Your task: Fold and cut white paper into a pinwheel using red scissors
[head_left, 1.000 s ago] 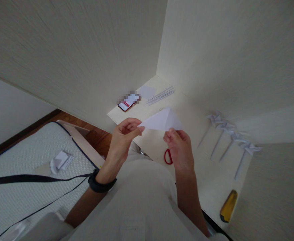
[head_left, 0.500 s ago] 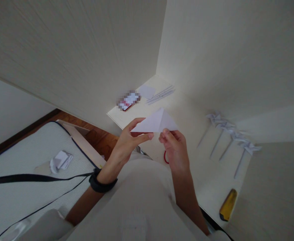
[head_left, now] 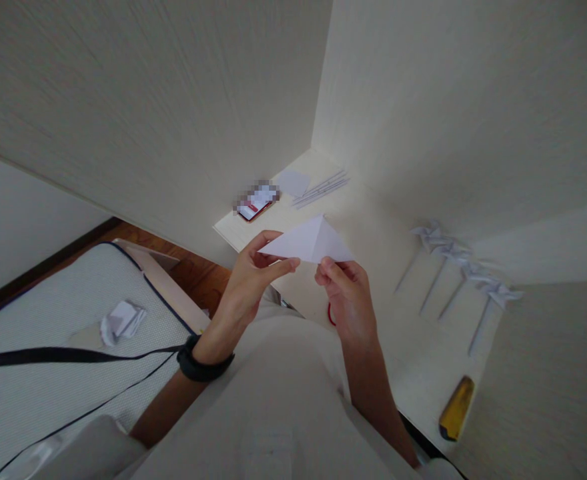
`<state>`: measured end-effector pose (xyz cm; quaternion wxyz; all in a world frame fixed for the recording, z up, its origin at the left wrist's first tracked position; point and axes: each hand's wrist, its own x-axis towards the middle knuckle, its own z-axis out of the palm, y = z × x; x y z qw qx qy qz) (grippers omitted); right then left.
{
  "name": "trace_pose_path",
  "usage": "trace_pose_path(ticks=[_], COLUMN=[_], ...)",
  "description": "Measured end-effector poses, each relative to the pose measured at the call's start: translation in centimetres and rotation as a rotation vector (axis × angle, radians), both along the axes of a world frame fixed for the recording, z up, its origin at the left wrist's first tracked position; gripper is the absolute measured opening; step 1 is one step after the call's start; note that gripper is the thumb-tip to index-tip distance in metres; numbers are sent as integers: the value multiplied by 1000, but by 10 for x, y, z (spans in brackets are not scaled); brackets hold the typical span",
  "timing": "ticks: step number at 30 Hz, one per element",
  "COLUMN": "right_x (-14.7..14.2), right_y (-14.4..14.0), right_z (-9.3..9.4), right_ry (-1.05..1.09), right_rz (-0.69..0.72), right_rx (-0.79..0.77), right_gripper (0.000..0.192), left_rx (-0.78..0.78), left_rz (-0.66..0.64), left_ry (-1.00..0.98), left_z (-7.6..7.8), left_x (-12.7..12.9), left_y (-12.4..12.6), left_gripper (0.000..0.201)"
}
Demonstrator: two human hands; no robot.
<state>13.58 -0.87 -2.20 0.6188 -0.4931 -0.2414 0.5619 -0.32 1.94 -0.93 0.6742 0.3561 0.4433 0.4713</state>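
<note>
Now left hand, right hand pinch one folded paper; four pinwheels beside.

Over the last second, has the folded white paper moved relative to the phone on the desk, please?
Yes. The folded paper, pinched by the left hand and right hand, has shifted left, toward the phone, which stayed put.

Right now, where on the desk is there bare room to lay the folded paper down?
Both hands, left hand and right hand, pinch the folded paper above the desk. Bare surface lies between the phone with the thin strips behind, and the pinwheels to the right. The right edge is crowded: pinwheels, then the yellow cutter. Red scissors sit under the right hand.
</note>
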Motion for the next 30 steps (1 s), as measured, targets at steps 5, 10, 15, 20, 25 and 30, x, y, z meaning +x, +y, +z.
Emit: trace_pose_path(ticks=[5,10,15,20,25,30], right_x=[0,1,5,5,4,7], right_y=[0,0,-2,-1,0,0], right_z=[-1,-2,-5,-6,-8,-9], right_ry=[-15,-22,-30,-24,-24,-45], right_rz=[18,19,6,-6,-23,41], right_rx=[-8,-19,-18,-18,-5,3], right_gripper=[27,25,31,29,30,27], left_rx=[14,54,84,120,179,80], left_rz=[46,96,142,197,277,43], left_ry=[21,29,-10,-40,-75,-54], left_z=[-1,0,2,4,-1,-3], left_x=[-2,-6,-8,-19,-37,-36], left_y=[2,7,8,13,22,16], left_gripper=[42,39,37,33,28,30])
